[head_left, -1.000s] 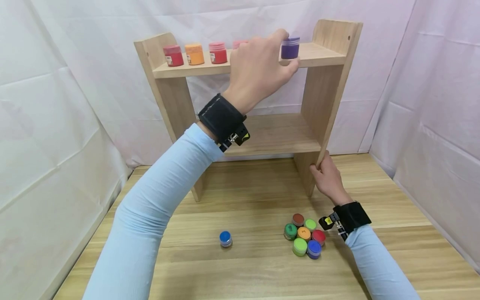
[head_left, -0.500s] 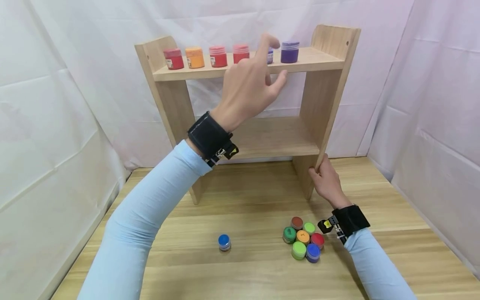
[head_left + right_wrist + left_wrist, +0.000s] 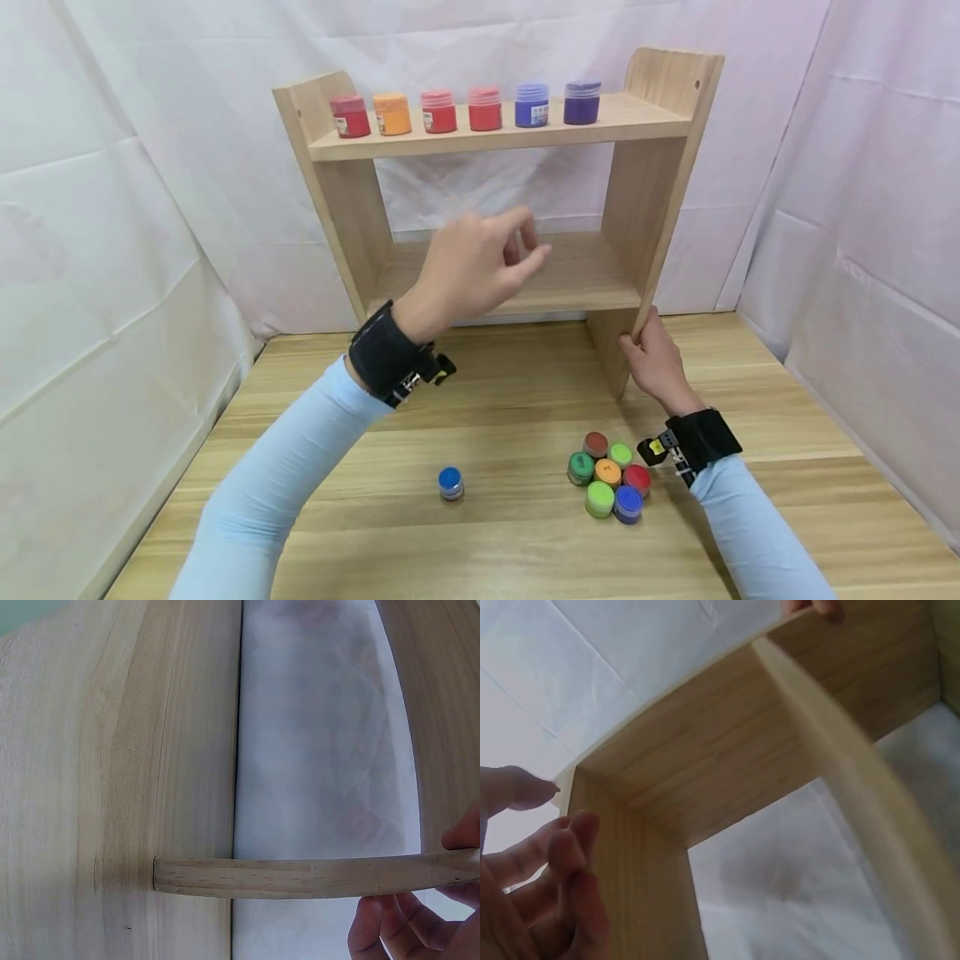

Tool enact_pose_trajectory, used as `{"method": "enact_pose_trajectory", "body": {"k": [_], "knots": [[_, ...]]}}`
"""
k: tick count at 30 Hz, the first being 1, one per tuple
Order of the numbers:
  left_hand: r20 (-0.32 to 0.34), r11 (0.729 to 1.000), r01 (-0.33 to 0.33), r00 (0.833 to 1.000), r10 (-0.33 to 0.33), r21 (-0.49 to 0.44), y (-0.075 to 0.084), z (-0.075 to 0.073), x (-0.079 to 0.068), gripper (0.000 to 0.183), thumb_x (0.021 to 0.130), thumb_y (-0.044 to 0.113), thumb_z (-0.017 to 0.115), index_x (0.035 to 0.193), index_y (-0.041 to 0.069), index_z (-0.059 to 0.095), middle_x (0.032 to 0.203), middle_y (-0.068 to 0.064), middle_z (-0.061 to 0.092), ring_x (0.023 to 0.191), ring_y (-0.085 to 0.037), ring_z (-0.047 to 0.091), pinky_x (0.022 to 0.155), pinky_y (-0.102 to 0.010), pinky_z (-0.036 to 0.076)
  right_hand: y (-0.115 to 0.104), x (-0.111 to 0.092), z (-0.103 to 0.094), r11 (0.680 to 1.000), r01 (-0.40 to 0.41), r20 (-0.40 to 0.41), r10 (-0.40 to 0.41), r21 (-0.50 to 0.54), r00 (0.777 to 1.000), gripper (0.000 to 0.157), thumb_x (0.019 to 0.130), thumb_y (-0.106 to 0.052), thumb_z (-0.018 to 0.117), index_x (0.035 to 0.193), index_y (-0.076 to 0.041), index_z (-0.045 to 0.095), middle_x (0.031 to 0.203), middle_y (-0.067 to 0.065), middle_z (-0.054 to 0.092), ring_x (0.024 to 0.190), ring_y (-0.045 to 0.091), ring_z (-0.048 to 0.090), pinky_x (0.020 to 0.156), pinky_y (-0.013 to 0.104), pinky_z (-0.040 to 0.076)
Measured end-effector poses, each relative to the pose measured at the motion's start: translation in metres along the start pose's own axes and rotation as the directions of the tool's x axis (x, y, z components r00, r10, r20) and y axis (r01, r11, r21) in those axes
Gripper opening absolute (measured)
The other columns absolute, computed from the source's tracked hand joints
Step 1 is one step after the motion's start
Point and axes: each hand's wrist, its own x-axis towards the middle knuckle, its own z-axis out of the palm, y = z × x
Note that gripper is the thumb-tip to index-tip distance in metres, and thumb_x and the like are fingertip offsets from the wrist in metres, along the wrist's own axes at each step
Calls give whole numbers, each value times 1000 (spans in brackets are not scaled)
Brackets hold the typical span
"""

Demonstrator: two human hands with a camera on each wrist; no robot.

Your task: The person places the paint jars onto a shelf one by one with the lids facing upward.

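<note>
My left hand (image 3: 476, 267) is in the air before the middle level of a wooden shelf (image 3: 495, 143), holding nothing, its fingers loosely bent. In the left wrist view, its thumb and fingertips (image 3: 581, 825) stand apart beside the shelf's wood. Low on the shelf's right side panel (image 3: 315, 877), my right hand (image 3: 654, 362) grips the edge, thumb on one face and fingers on the other. Along the top board stand a dark red jar (image 3: 350, 117), an orange jar (image 3: 392, 115), two red jars, a blue jar (image 3: 532, 106) and a purple jar (image 3: 581, 102).
A small blue-lidded jar (image 3: 451, 483) stands alone on the wooden table (image 3: 360, 533). Right of it, several jars sit clustered around an orange-lidded one (image 3: 607, 472), close to my right wrist. White cloth (image 3: 112, 250) hangs behind and at both sides.
My left hand let go of the purple jar on the top board, then came down and toward me. The blue jar shows fully now. My right hand has kept its grip.
</note>
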Motion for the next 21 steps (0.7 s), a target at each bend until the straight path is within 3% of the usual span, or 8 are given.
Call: {"method": "enact_pose_trajectory", "body": {"k": [7,10,12,15,18,21], "knots": [[197,999,25,980,-18,-35,-5,17,-42,22,91,42,56,83,21,61,59,15,52,48,-2,45,42,-24,35,1,1,1,1000,3,-14,-4,-5,1000,54,94,-12,45,143,2,26,132,24,43,114,38,48,83,56,42],[281,999,14,960,-1,-42,-13,31,-62,22,90,43,57,83,23,61,59,17,52,48,0,46,43,-23,36,1,2,0,1000,5,-16,-6,-5,1000,53,95,-11,45,143,2,26,132,24,43,114,38,48,83,56,42],[348,999,16,937,3,-52,-19,40,-77,21,90,45,57,84,25,62,59,20,52,49,2,47,45,-21,38,2,3,1,1000,10,-18,-10,-3,1000,53,95,-11,45,143,2,27,131,24,44,115,38,48,83,56,42],[477,997,52,879,-16,-63,-28,51,-99,21,88,47,58,86,27,62,60,22,53,51,4,48,47,-19,40,2,3,1,1000,16,-16,-16,-5,1000,53,95,-12,45,143,2,27,131,23,45,115,37,48,83,56,42],[602,990,124,797,-55,-73,-33,57,-120,29,86,53,59,91,25,64,63,20,55,54,3,51,48,-21,42,1,2,1,1000,14,-7,-14,-5,1000,54,95,-13,44,143,2,26,131,23,45,115,37,48,82,55,42],[685,987,157,724,-84,-45,-36,60,-140,41,81,63,58,96,25,65,66,19,55,57,0,53,50,-23,43,1,0,0,1000,9,-8,-9,-3,1000,54,95,-12,44,143,2,26,131,24,44,114,37,48,82,55,42]]}}
